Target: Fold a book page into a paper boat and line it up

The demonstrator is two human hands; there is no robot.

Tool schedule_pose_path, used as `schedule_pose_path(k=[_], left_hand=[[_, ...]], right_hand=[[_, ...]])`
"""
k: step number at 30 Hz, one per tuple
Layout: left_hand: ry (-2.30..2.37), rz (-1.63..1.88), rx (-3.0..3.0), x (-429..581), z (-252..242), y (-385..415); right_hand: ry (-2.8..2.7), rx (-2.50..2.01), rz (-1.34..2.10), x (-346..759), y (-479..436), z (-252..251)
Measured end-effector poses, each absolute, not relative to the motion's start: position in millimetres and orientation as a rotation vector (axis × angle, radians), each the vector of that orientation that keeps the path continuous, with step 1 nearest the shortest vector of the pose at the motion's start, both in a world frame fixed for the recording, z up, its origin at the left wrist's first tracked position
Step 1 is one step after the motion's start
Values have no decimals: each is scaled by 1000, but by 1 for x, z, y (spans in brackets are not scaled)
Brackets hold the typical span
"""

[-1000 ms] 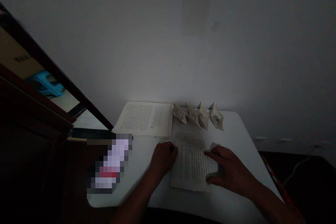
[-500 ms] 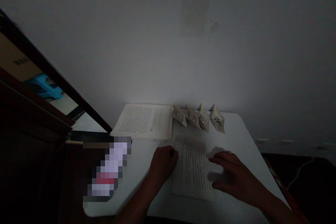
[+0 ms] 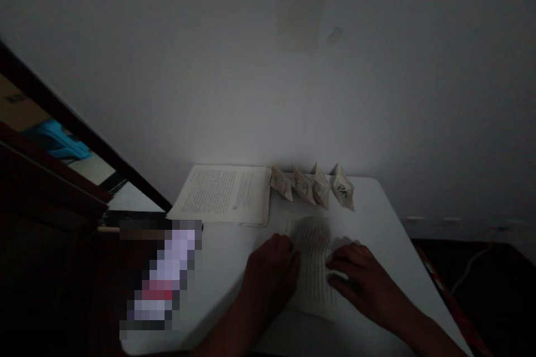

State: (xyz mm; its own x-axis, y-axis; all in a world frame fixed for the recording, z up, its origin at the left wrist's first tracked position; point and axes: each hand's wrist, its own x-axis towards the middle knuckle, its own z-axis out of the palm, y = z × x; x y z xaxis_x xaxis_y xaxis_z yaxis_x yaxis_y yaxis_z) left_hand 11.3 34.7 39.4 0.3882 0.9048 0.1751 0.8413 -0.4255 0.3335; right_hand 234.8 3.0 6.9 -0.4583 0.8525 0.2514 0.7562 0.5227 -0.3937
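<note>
A printed sheet of paper [image 3: 312, 273] lies on the white table in front of me, its far part bowed upward. My left hand [image 3: 274, 268] is closed at the sheet's left edge, with its fingertips partly hidden. At the opposite edge, my right hand [image 3: 354, 273] has its thumb and fingers drawn close together on the paper. Beyond the sheet stand several folded paper boats [image 3: 302, 185] in a row, made of printed pages.
A stack of printed pages [image 3: 221, 192] lies at the table's back left. Nearer, a pixelated phone-like object [image 3: 167, 273] rests by the left edge. The wall [image 3: 234, 95] rises behind the table [image 3: 226, 268]. A dark slanted frame [image 3: 104, 139] stands at the left.
My left hand has moved right over the sheet's left edge. The right hand has come in against the right edge, its fingers closing. The sheet, flat before, now bows. The view shifted slightly.
</note>
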Motion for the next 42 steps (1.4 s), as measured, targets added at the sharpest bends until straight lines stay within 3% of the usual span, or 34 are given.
schedule_pose_path(k=[2, 9, 25, 42], left_hand=[[1266, 493, 2673, 21, 38, 26], [1034, 571, 2855, 35, 23, 7], [1073, 536, 2708, 37, -4, 16], [1080, 498, 2735, 36, 0, 17]], right_hand=[[-2353, -1334, 316, 234, 3, 9], [-2350, -1380, 317, 231, 3, 16], [-2323, -1352, 115, 235, -7, 0], [-2290, -1541, 288, 246, 10, 6]])
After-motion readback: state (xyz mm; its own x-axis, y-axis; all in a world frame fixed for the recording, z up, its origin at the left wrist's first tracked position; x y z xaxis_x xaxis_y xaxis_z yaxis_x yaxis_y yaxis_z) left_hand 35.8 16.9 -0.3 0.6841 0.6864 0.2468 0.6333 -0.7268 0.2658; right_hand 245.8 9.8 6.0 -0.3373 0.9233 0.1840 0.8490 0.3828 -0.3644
